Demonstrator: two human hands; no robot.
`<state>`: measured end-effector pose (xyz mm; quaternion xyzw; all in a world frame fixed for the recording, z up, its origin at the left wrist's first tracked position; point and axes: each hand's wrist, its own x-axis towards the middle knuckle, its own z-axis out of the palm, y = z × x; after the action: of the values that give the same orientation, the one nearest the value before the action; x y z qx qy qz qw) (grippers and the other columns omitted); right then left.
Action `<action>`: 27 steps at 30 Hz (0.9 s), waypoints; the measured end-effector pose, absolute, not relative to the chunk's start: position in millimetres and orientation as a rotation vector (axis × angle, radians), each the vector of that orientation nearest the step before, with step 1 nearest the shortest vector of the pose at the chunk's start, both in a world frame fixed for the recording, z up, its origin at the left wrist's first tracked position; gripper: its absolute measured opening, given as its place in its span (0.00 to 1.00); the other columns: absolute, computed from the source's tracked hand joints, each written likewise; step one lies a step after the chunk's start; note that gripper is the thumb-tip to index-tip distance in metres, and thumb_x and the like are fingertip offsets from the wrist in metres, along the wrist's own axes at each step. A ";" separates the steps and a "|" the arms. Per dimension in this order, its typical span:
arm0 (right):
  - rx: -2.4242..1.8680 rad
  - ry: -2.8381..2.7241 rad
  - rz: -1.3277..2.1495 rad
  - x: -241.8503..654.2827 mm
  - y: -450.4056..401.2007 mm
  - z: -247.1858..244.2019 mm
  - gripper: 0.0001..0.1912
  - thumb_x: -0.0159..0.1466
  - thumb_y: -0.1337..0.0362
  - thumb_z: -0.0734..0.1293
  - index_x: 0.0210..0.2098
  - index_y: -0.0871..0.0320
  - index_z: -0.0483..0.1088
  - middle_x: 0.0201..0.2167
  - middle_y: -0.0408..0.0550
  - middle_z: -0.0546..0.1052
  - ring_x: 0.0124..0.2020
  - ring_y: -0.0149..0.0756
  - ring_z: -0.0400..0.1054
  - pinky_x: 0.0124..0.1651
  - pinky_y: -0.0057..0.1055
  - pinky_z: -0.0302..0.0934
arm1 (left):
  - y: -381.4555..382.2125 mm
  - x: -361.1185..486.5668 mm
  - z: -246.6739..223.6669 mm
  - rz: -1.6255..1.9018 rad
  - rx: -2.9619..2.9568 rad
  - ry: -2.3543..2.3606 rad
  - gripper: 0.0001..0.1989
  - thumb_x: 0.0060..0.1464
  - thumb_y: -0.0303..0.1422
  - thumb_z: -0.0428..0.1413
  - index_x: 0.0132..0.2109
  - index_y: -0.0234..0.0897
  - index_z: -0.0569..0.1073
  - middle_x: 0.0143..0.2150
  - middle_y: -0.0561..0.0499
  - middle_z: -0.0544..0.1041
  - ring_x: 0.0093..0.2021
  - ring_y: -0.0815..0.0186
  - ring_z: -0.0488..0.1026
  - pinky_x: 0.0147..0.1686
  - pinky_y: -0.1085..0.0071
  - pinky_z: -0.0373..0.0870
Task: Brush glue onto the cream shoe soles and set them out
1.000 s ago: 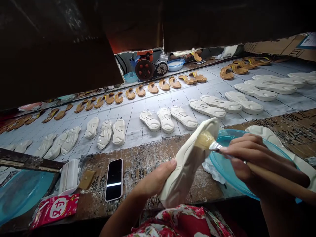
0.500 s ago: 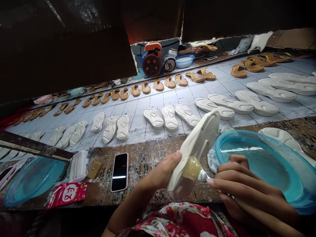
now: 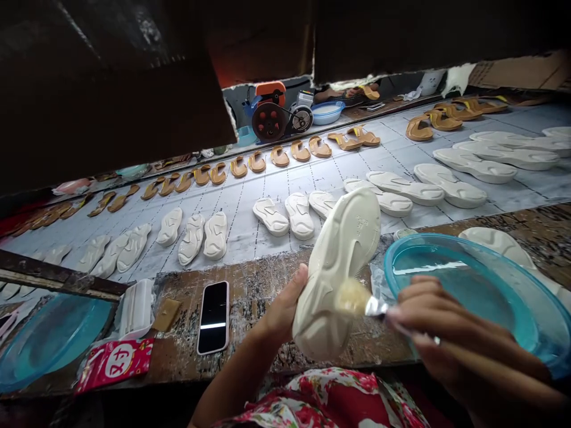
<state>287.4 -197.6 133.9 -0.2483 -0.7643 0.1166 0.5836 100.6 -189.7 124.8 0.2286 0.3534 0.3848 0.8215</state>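
Tilted upright over the bench's near edge is a white shoe sole, its contoured face turned toward me. My left hand is closed on its left edge, thumb in front and the other fingers hidden behind. My right hand grips a paintbrush near its metal collar. The pale bristles are blurred and lie over the sole's middle; whether they touch it I cannot tell. Just behind my right hand stands a turquoise basin holding some liquid.
White soles and brown sandal uppers line the pale conveyor belt. On the bench lie a phone, a red packet and a white box. Dark panels hang overhead. Another person's arm shows across the belt.
The sole has turned so its contoured face is more toward me. The brush has moved slightly up and right relative to the sole. The view has shifted a little.
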 end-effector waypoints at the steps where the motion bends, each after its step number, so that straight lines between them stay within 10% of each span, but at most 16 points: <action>1: -0.622 -1.696 0.234 287.5 -193.5 134.5 0.08 0.59 0.70 0.59 0.38 0.61 0.67 0.26 0.45 0.69 0.30 0.31 0.64 0.37 0.34 0.58 | -191.8 100.5 124.6 0.816 0.459 0.751 0.28 0.44 0.51 0.57 0.40 0.26 0.75 0.32 0.43 0.78 0.34 0.62 0.74 0.37 0.71 0.68; 11: -0.632 -1.796 0.272 270.8 -189.2 128.6 0.07 0.58 0.71 0.60 0.35 0.60 0.67 0.23 0.42 0.69 0.27 0.28 0.63 0.38 0.34 0.53 | -197.2 100.5 131.9 0.888 0.460 0.761 0.25 0.44 0.47 0.59 0.39 0.26 0.76 0.33 0.42 0.78 0.36 0.60 0.75 0.40 0.70 0.69; 27: -0.744 -1.827 0.374 286.2 -212.7 132.7 0.08 0.59 0.71 0.57 0.36 0.58 0.65 0.23 0.43 0.69 0.29 0.29 0.65 0.44 0.35 0.54 | -188.9 105.1 129.3 0.984 0.329 0.600 0.32 0.58 0.48 0.36 0.53 0.27 0.69 0.43 0.39 0.76 0.48 0.55 0.71 0.51 0.61 0.64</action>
<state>286.2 -212.7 132.7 -0.3126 -0.7676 0.1571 0.5370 105.1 -188.9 129.3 0.1548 0.2826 0.4632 0.8256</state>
